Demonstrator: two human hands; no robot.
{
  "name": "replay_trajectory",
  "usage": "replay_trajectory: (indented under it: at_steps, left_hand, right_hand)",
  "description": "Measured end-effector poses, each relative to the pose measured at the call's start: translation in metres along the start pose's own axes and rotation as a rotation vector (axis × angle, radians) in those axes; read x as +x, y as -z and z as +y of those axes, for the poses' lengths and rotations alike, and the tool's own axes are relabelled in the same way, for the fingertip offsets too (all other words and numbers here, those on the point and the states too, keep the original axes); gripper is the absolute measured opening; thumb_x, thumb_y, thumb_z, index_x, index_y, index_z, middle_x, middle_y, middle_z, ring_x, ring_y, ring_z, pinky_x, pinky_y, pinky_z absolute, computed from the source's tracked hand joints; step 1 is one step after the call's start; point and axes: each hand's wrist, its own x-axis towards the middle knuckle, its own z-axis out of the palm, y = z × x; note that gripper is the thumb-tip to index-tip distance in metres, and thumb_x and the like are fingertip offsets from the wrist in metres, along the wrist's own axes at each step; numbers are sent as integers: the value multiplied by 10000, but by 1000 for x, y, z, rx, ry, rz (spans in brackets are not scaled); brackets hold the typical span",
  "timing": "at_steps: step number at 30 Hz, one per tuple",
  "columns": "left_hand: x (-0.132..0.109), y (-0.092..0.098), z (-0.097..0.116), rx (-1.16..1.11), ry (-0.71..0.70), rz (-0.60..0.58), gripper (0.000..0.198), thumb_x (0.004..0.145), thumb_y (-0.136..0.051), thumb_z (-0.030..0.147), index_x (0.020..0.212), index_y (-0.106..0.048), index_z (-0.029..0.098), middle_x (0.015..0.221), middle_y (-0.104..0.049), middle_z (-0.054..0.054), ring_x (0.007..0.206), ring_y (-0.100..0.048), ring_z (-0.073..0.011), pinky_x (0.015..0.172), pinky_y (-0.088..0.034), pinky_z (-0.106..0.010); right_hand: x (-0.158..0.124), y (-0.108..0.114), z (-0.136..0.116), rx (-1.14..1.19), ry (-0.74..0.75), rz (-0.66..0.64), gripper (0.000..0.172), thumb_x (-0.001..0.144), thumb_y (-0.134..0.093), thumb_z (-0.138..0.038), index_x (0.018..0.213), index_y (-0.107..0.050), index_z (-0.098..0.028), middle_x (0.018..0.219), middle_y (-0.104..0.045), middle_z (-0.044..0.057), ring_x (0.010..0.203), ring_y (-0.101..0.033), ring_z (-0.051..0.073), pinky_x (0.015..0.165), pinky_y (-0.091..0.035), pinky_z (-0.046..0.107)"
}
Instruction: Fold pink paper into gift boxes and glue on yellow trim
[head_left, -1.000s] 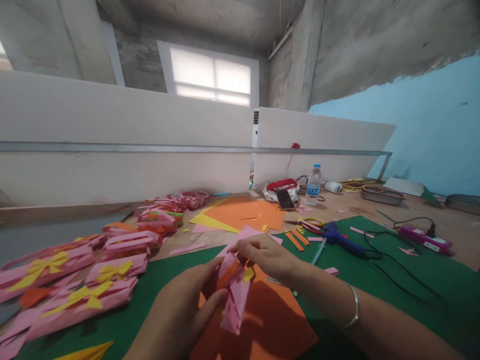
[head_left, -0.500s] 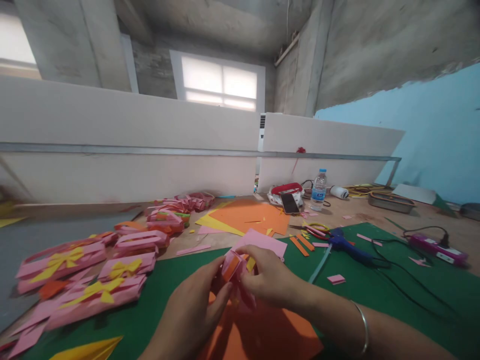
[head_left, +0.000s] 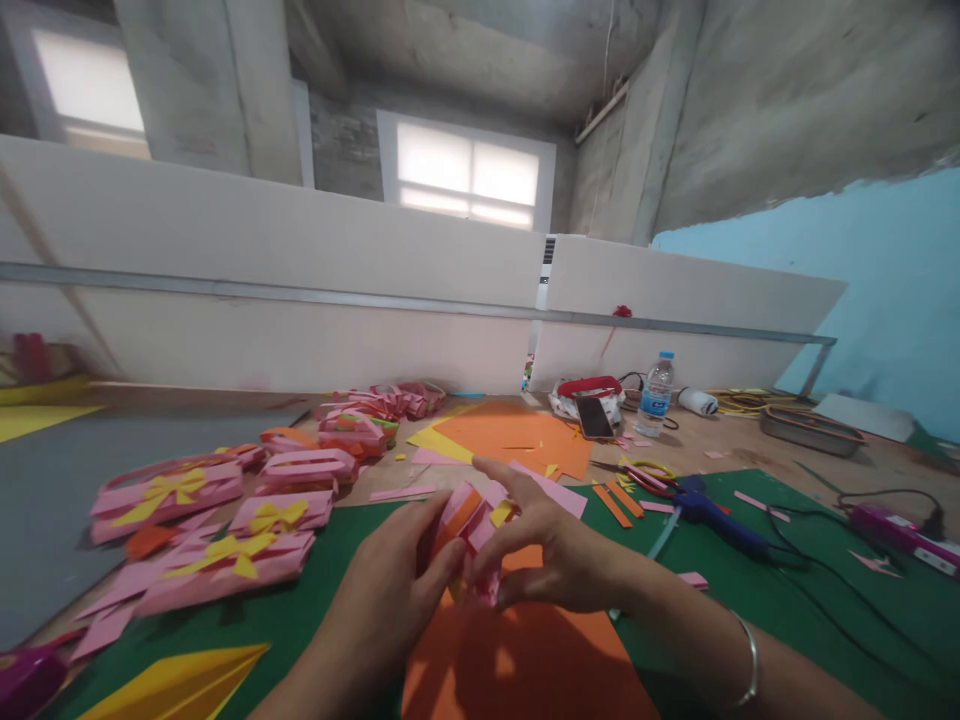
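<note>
A small folded pink paper bag [head_left: 472, 515] with an orange strip and a bit of yellow is between my two hands, above an orange paper sheet [head_left: 525, 665]. My left hand [head_left: 397, 570] grips its left side, thumb in front. At its right side is my right hand [head_left: 555, 540], index finger raised, the other fingers and thumb curled round the pink paper. The fingers partly hide the bag. Behind it lies a pink sheet [head_left: 559, 492] on the green mat [head_left: 345, 560].
Pink paper bags with yellow bows [head_left: 225, 560] line the left. To the right lie a blue glue gun [head_left: 724, 525] with its cord, scissors [head_left: 649, 478], orange strips [head_left: 615, 505] and a purple power strip [head_left: 904, 535]. Farther back stand a water bottle [head_left: 656, 397] and a phone [head_left: 595, 418].
My right index finger has lifted and the right fingers have spread from their tighter pinch. The pink bag has turned slightly in my left hand. The view has shifted left.
</note>
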Motion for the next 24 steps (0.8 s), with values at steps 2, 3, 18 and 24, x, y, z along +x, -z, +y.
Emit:
replay_trajectory:
  at_steps: [2,3,18,24]
  left_hand:
    - [-2,-1,2,-51,1,-41,448,815,-442,362,1188,-518,125,1022,-653,-103,860,-593,-224,744,-436,-328]
    - [-2,-2,3,-78,1,-59,439,817,-440,364,1180,-528,134,976,-663,-89,808,-597,-215,707,-438,-319]
    - [5,-2,4,-458,220,9,546,758,-511,429,1213,-399,149,1052,-607,-99,735,-652,-203,691,-535,-356]
    - [6,-13,-4,-813,298,-87,506,657,-664,369,1077,-483,151,958,-665,-82,793,-660,-220,723,-558,-367]
  right_hand:
    - [2,-5,2,8,-5,27,147,683,-732,-309,807,-716,-231,1458,-237,27,1348,-174,260,1042,-260,424]
    - [3,-7,3,17,-13,41,147,684,-730,-321,783,-708,-215,1432,-283,45,1337,-209,251,1037,-272,412]
    - [6,-19,8,178,-50,281,718,639,-755,-252,1275,-421,-254,1304,-411,109,1155,-459,222,899,-463,370]
    - [9,-29,12,363,-37,267,625,727,-639,-107,1286,-381,-210,1103,-580,73,891,-612,147,807,-519,311]
